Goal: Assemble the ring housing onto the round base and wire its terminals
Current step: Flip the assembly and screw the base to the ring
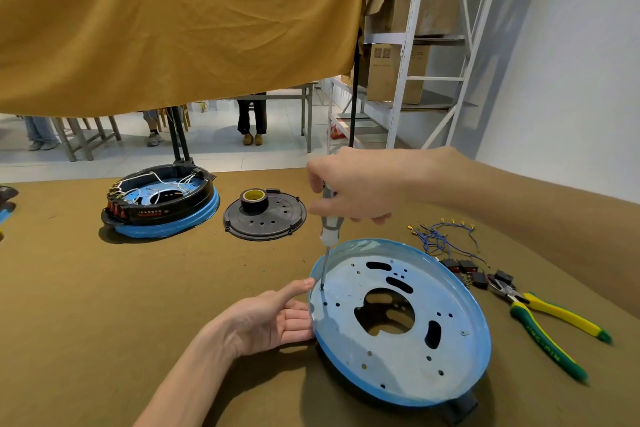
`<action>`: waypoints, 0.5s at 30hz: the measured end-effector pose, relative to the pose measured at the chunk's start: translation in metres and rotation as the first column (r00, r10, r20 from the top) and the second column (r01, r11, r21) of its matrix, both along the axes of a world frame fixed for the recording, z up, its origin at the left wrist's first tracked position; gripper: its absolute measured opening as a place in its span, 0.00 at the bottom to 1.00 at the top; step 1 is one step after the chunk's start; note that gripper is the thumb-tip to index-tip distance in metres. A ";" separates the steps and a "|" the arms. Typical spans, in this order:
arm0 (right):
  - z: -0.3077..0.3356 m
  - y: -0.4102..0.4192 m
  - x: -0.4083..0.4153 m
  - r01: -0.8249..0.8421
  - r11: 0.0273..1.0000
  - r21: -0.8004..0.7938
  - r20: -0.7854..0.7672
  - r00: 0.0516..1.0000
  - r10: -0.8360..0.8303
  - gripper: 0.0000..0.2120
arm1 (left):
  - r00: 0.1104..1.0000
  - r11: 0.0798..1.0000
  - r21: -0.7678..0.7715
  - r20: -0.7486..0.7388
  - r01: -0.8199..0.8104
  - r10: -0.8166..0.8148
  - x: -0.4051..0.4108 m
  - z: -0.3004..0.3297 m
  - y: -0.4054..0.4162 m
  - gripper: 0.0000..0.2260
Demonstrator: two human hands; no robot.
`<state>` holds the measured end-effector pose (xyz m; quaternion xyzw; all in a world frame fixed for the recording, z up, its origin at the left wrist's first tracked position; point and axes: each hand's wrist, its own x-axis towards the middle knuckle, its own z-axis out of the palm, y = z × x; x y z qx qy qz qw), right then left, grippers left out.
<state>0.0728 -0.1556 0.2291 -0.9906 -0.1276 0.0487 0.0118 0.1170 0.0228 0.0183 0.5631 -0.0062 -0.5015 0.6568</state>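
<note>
A round blue base (398, 357) with several holes and slots lies tilted on the brown table, with a black part showing under its near edge. My right hand (360, 191) grips a grey-handled screwdriver (327, 222) held upright, its tip on a hole near the base's left rim. My left hand (273, 319) is open, palm up, with its thumb and fingers against the base's left rim. A black ring housing (162, 198), wired with white leads and red switches, sits on another blue base at the back left.
A black round cover (265, 218) carries a roll of tape (253, 199). Blue wires with terminals (440, 236), small black switches (471, 270) and green-yellow pliers (543, 322) lie at the right. A mustard cloth hangs overhead. Metal shelves with boxes stand behind.
</note>
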 end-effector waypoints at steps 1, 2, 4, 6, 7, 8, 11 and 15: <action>-0.002 0.001 0.001 -0.005 1.000 -0.019 0.042 0.999 0.005 0.16 | 1.000 1.000 -0.001 0.001 0.000 0.000 0.000 0.000 0.000 0.36; -0.003 0.000 0.001 -0.012 1.000 -0.019 0.050 0.999 0.013 0.17 | 1.000 1.000 -0.004 -0.001 0.000 0.000 0.000 0.000 0.000 0.36; 0.001 -0.002 0.001 -0.020 0.999 0.037 -0.010 1.000 0.020 0.16 | 1.000 1.000 -0.009 -0.002 0.004 -0.004 0.001 -0.001 0.000 0.36; 0.000 -0.003 0.002 -0.020 0.998 0.061 -0.004 1.000 0.020 0.14 | 1.000 1.000 -0.007 0.004 0.007 -0.007 0.001 -0.002 0.000 0.36; -0.002 -0.002 0.002 -0.022 0.999 0.037 0.032 0.999 0.021 0.13 | 1.000 1.000 -0.005 0.007 0.009 -0.009 0.001 -0.002 0.000 0.37; -0.004 -0.001 0.003 -0.021 1.000 0.001 0.070 0.997 0.021 0.14 | 1.000 1.000 -0.005 0.009 0.010 -0.010 0.001 -0.002 0.000 0.37; -0.001 -0.003 0.004 -0.012 1.000 0.009 -0.003 1.000 0.012 0.16 | 1.000 1.000 -0.008 0.006 0.011 -0.011 0.001 -0.002 0.000 0.37; -0.003 -0.004 0.004 0.024 1.000 0.018 -0.006 1.000 -0.024 0.12 | 1.000 1.000 -0.016 0.007 0.022 -0.022 0.002 -0.003 0.000 0.37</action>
